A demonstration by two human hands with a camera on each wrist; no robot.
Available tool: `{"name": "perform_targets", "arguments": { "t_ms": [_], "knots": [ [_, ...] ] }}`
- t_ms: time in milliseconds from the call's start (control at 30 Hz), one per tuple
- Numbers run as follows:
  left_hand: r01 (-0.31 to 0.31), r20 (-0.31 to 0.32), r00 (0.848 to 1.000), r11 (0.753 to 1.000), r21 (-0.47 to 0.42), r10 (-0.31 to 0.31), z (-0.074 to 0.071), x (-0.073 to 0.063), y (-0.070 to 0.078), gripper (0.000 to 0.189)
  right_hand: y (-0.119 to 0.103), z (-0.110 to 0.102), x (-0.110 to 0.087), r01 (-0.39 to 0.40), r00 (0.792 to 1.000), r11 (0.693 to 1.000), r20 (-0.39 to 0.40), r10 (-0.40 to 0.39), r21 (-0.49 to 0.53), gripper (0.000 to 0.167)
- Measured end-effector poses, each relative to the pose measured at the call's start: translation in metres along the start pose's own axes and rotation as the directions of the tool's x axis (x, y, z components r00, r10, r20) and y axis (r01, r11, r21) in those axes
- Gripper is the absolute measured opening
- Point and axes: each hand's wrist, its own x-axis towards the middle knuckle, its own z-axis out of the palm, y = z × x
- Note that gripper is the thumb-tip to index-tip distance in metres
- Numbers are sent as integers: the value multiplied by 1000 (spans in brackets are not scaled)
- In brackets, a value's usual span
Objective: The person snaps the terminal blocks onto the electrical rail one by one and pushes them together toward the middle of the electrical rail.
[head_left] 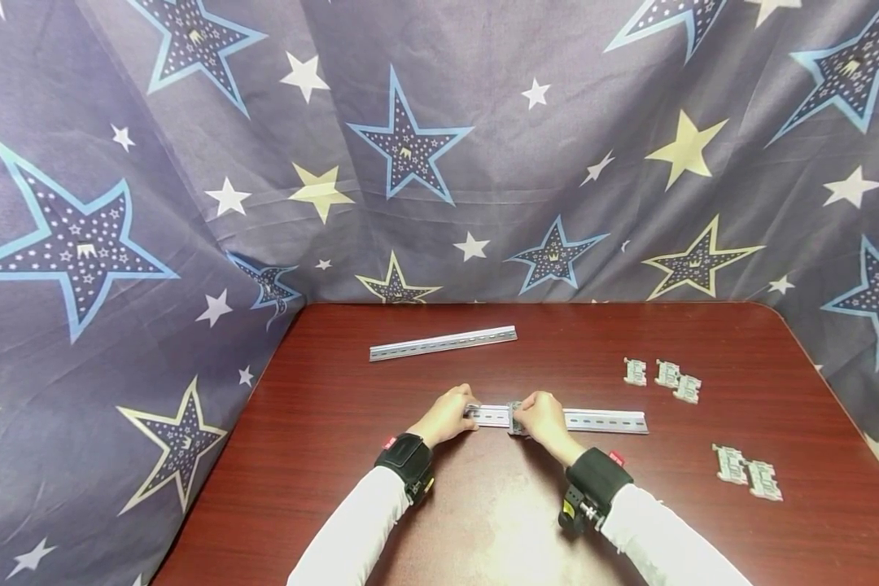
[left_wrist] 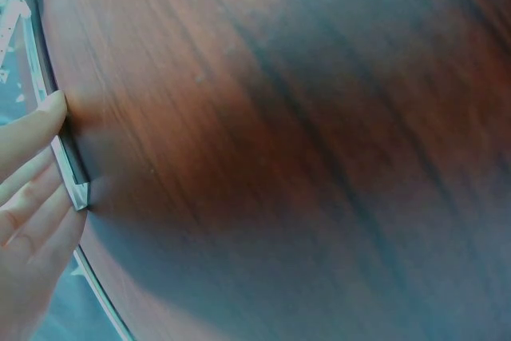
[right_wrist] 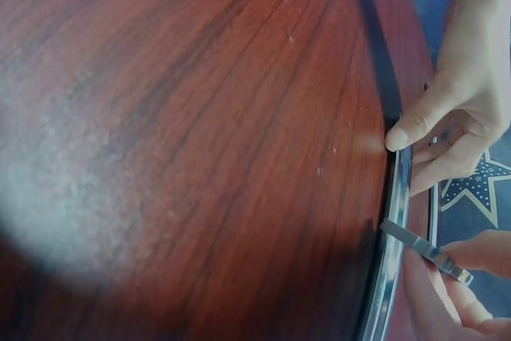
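Two pale blocks (head_left: 765, 480) lie on the tabletop (head_left: 278, 505) at the lower right of the frame. Beyond them, in the lower middle, the left hand (head_left: 448, 415) has its fingers closed round the left end of a slotted metal rail (head_left: 604, 421); the right hand (head_left: 547, 421) pinches a thin grey clip (right_wrist: 415, 243) standing across it. Whether the clip is seated, I cannot tell. The left hand should hold the rail flat while the right keeps the clip square and presses evenly over both edges. Three more blocks (head_left: 635, 372) lie farther off at right; a second rail (head_left: 443, 343) lies farthest, just above them in the frame, near mid-width.
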Motion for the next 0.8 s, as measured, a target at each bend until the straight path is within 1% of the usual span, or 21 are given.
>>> {"name": "perform_targets", "arguments": {
  "t_ms": [167, 367, 567, 800],
  "knots": [
    [7, 0, 1000, 1000, -13, -7, 0, 0, 0, 19, 0, 5, 1, 1, 1000, 1000, -19, -1, -18, 5],
    [-28, -6, 1000, 999, 23, 28, -2, 0, 1, 19, -1, 10, 2, 2, 999, 1000, -41, -3, -31, 3],
    [-35, 4, 999, 998, 45, 34, -4, 0, 2, 21, -3, 12, 5, 36, 997, 997, -69, -41, -62, 7],
    [-38, 19, 999, 998, 45, 37, -5, 2, 1, 21, -9, 13, 6, 17, 996, 996, -85, -25, -85, 15]
  ]
}}
